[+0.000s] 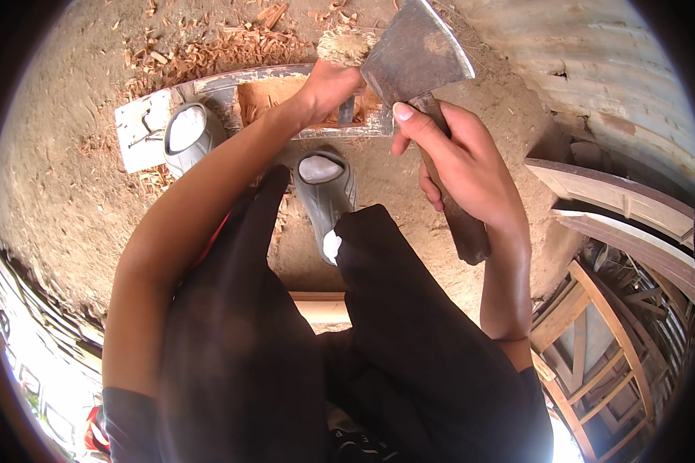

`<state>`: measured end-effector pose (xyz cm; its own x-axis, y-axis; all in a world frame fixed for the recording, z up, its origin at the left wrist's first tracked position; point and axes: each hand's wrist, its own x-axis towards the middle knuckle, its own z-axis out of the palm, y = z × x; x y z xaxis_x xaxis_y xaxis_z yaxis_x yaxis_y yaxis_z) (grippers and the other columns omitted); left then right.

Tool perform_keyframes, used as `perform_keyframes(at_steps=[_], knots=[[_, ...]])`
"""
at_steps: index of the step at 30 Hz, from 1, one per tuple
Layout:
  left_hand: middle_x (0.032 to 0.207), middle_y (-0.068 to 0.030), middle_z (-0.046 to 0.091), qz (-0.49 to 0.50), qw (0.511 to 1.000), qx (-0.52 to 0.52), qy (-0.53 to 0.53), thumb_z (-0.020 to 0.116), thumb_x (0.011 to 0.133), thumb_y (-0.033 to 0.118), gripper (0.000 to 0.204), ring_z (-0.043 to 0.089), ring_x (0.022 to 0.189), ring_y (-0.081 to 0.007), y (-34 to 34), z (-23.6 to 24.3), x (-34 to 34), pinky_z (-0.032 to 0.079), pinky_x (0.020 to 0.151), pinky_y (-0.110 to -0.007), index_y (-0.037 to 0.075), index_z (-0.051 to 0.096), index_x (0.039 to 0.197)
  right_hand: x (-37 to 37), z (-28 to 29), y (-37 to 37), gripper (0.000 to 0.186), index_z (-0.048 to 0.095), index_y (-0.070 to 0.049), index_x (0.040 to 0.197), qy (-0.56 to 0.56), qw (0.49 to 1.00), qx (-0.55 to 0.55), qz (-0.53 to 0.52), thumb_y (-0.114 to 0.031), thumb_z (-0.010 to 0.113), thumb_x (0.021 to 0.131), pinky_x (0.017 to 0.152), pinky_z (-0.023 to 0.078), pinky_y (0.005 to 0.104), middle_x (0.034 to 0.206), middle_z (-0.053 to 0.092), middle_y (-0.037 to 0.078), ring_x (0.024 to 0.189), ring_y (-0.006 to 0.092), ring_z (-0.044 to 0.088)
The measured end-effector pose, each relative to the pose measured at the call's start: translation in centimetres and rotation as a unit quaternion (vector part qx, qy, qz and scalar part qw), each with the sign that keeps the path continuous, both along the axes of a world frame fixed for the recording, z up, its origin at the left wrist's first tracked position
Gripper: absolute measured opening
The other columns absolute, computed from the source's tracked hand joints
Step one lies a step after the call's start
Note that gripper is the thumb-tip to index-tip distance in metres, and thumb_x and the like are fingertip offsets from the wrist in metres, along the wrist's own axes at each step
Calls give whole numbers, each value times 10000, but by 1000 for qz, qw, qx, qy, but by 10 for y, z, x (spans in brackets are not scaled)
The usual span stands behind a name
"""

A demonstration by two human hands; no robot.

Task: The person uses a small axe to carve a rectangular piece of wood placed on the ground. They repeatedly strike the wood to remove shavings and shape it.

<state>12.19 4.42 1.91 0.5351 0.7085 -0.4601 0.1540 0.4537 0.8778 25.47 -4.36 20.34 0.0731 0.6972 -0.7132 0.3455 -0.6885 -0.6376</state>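
My right hand (471,166) is closed around the wooden handle of a hatchet (418,52), thumb along the handle near the head. Its broad dark blade, with a bright worn edge, is raised toward the upper right. My left hand (332,89) grips a chisel (346,46) whose wooden handle top is frayed and splayed out. Below my fist, the chisel's flat metal blade points down at a weathered wooden piece (148,127) with flaking paint and a hollowed reddish middle. Whether the tip touches the wood cannot be made out. The hatchet head is close beside the chisel top.
My grey shoes (323,185) are by the wooden piece, the left one overlapping it. Wood shavings (201,58) litter the dirt ground (62,154). At the right are a corrugated metal sheet (594,54), curved wooden panels (618,193) and a slatted wooden frame (610,339).
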Motion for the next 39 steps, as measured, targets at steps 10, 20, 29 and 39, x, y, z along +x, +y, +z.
perform_keyframes(at_steps=[10,20,29,39], knots=[[909,-61,690,13,1000,-10,-12,732,893,286,341,590,777,-146,3,3,9,509,712,-343,13,695,1093,-6,30,29,463,599,-15,887,-12,992,128,18,-458,581,1018,383,381,264,824,637,62,417,93,485],[1196,-123,688,14,996,40,-77,690,919,165,397,633,1103,-223,-1,6,11,502,980,-372,31,610,1284,-4,-1,38,401,573,-13,842,-54,995,58,61,-374,573,1018,434,400,299,536,504,17,430,113,507],[1196,-122,683,-27,985,147,-89,682,930,216,405,629,1132,-241,-5,10,6,482,1025,-363,41,591,1284,0,0,33,361,587,-2,885,-13,997,-58,55,-337,572,1020,394,363,286,675,549,18,430,97,485],[1307,-115,637,-65,983,166,-45,689,928,219,465,584,1232,-226,-13,-4,2,433,1110,-359,70,552,1347,-13,12,4,366,580,-6,861,-32,997,65,10,-335,581,1022,368,347,264,714,581,65,390,102,471]])
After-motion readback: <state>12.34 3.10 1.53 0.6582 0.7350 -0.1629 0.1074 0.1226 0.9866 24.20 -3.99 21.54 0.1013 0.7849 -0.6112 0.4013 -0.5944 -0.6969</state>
